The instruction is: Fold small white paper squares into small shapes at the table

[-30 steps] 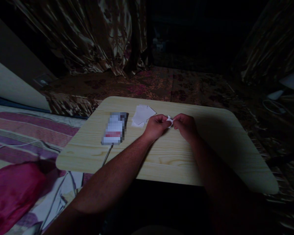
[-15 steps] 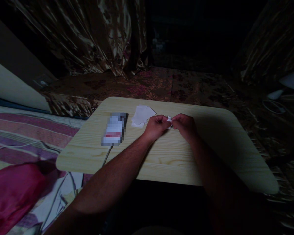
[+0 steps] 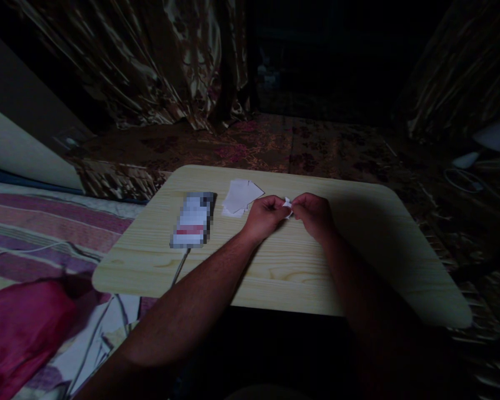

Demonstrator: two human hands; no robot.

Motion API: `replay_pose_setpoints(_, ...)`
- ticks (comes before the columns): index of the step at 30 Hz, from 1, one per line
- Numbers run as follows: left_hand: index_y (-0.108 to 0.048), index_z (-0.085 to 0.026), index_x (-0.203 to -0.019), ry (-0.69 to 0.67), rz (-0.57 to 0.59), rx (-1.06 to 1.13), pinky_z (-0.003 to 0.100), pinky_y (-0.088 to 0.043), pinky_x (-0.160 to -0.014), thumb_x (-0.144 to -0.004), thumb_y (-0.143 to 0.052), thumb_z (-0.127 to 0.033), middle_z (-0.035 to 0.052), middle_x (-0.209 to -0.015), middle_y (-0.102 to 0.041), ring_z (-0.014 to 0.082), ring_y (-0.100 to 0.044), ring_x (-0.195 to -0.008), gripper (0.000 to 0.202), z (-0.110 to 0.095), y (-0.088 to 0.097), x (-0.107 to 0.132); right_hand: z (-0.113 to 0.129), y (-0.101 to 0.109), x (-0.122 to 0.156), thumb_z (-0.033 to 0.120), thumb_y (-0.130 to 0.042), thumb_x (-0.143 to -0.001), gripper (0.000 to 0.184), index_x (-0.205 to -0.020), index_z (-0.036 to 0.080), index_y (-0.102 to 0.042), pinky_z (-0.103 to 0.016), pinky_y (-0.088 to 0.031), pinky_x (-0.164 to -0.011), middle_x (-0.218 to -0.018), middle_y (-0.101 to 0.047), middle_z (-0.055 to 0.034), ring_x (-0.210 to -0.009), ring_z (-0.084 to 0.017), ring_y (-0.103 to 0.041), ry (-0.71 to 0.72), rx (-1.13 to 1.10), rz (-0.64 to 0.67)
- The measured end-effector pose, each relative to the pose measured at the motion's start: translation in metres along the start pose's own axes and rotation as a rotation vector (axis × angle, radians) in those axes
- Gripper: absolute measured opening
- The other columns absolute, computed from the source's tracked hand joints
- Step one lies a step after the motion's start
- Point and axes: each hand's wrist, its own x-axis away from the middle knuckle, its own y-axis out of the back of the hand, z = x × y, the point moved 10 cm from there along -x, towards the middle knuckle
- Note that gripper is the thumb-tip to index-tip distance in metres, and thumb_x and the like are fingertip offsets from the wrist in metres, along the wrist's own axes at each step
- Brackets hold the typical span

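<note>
A small folded piece of white paper is pinched between my two hands, low over the table. My left hand grips its left side with thumb and fingers closed. On its right side, my right hand is closed on it too. Much of the paper is hidden behind the fingers, so its exact shape cannot be made out. Just left of my left hand lies a loose stack of white paper sheets, overlapping at uneven angles.
A phone, blurred out, lies on the table's left with a cable running from its near end. To the left is a bed with a striped cover and a pink cloth. Patterned curtains hang behind.
The view has shifted very slightly. Both hands keep their hold on the small paper in nearly the same place.
</note>
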Motion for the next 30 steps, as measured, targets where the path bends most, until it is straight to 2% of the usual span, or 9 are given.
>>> replay_pose_setpoints(4, -0.065, -0.014, -0.072, -0.018, 0.012, 0.005, 0.023, -0.040, -0.059, -0.067, -0.074, -0.032, 0.0004, -0.069, -0.065, 0.0087, -0.052, -0.058, 0.021, -0.0012, -0.0004, -0.0007, 0.0015, -0.0015, 0.0003, 0.031, -0.062, -0.072, 0.014, -0.075, 0.017, -0.065, -0.024, -0.042, -0.056, -0.062, -0.063, 0.0004, -0.058, -0.013, -0.057, -0.013, -0.003, 0.031)
replay_pose_setpoints(10, -0.064, -0.013, -0.072, 0.002, 0.039, -0.018, 0.022, -0.040, -0.058, -0.064, -0.076, -0.032, 0.0003, -0.068, -0.064, 0.0089, -0.052, -0.057, 0.024, -0.0017, -0.0044, 0.0008, 0.0012, 0.0017, -0.0007, 0.030, -0.061, -0.070, 0.013, -0.072, 0.017, -0.065, -0.024, -0.040, -0.053, -0.059, -0.062, 0.0010, -0.055, -0.013, -0.055, 0.001, 0.030, -0.014)
replay_pose_setpoints(16, -0.064, -0.013, -0.073, -0.016, 0.048, -0.018, 0.023, -0.041, -0.058, -0.066, -0.076, -0.031, 0.0008, -0.069, -0.065, 0.0093, -0.053, -0.059, 0.023, -0.0018, -0.0053, 0.0007, 0.0023, 0.0001, -0.0010, 0.028, -0.058, -0.071, 0.012, -0.071, 0.018, -0.063, -0.024, -0.040, -0.053, -0.059, -0.061, 0.0011, -0.055, -0.013, -0.054, 0.027, 0.049, -0.006)
replay_pose_setpoints(23, -0.065, -0.012, -0.074, -0.047, 0.040, -0.082, 0.023, -0.041, -0.058, -0.066, -0.075, -0.033, 0.0020, -0.070, -0.065, 0.0097, -0.053, -0.060, 0.024, -0.0054, -0.0038, 0.0004, -0.0008, -0.0021, -0.0014, 0.031, -0.065, -0.069, 0.015, -0.073, 0.017, -0.064, -0.024, -0.041, -0.054, -0.061, -0.063, 0.0008, -0.057, -0.013, -0.056, 0.002, -0.022, 0.014)
replay_pose_setpoints(30, -0.064, -0.012, -0.072, -0.068, 0.051, -0.147, 0.023, -0.042, -0.059, -0.069, -0.073, -0.035, 0.0037, -0.069, -0.066, 0.0113, -0.055, -0.061, 0.025, -0.0060, -0.0062, 0.0008, 0.0043, 0.0005, -0.0007, 0.029, -0.065, -0.069, 0.013, -0.071, 0.017, -0.065, -0.024, -0.040, -0.054, -0.061, -0.064, 0.0006, -0.059, -0.014, -0.057, 0.036, 0.035, 0.000)
